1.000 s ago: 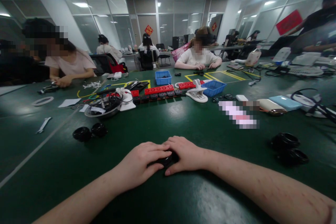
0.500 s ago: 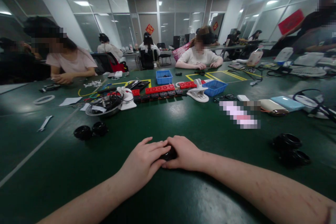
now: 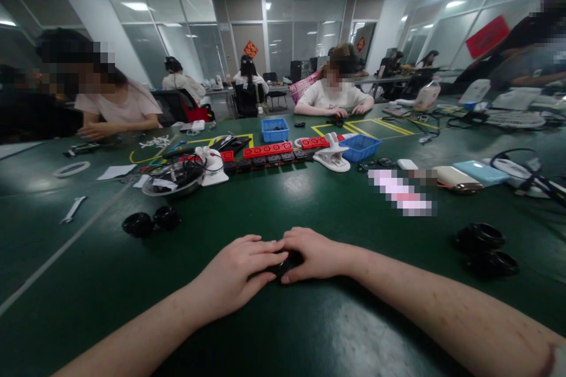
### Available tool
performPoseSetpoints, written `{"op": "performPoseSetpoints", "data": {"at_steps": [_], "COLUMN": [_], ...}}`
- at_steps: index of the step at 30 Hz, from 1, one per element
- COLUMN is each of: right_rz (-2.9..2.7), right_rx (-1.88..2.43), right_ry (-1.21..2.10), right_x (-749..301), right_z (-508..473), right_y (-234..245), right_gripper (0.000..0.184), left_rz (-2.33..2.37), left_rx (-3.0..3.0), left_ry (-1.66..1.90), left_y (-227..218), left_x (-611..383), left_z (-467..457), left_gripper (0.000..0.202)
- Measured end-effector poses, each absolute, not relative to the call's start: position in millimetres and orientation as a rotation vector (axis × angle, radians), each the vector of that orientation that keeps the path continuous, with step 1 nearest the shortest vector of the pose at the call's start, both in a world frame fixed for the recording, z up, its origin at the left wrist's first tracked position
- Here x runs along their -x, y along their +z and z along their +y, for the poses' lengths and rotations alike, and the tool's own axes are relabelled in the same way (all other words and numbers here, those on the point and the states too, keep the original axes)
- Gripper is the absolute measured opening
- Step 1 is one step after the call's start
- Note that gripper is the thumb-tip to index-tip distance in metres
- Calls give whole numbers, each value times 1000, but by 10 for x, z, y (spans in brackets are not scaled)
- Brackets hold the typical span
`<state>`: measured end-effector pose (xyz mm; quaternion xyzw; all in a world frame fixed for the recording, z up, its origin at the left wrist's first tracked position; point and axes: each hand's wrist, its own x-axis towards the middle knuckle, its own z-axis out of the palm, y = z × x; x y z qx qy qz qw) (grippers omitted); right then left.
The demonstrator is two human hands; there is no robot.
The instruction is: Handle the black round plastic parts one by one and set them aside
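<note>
Both of my hands meet low in the middle of the green table point(image 3: 309, 200), closed around a small black round part point(image 3: 286, 264) that shows only as a dark sliver between them. My left hand point(image 3: 236, 274) covers it from the left with fingers curled over the top. From the right, my right hand point(image 3: 312, 254) wraps it, fingertips pressed to its edge. Most of the part is hidden under my fingers.
Two black rings point(image 3: 150, 221) lie at the left, two more point(image 3: 486, 247) at the right. Further back are a clear bowl of cables point(image 3: 174, 177), red and black power strips point(image 3: 265, 156), blue bins point(image 3: 360, 147), a wrench point(image 3: 73, 209). Other people sit at the far edge.
My hands have shifted slightly on the black part, fingers regripping; they stay in the same spot on the table.
</note>
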<state>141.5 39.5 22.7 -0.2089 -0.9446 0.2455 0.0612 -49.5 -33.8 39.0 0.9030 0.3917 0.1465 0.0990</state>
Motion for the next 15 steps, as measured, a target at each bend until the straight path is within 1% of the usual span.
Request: {"op": "performPoseSetpoints", "data": {"at_steps": [2, 6, 12, 15], "right_rz": [-2865, -2784, -2699, -2714], "right_rx": [628, 762, 1031, 1001], "right_ry": [745, 705, 377, 359], "right_x": [-1408, -1360, -1278, -1296], "right_z": [412, 352, 185, 174], "right_y": [220, 165, 65, 75], "right_gripper": [36, 41, 43, 47], "left_rz": [1157, 1229, 1473, 1396], "left_rx": [-2668, -2674, -2722, -2733], "left_ry": [449, 486, 585, 589], "left_y": [389, 330, 221, 234], "left_x": [497, 477, 383, 393], "left_z": [-331, -341, -405, -394], "left_gripper": [35, 35, 34, 35]}}
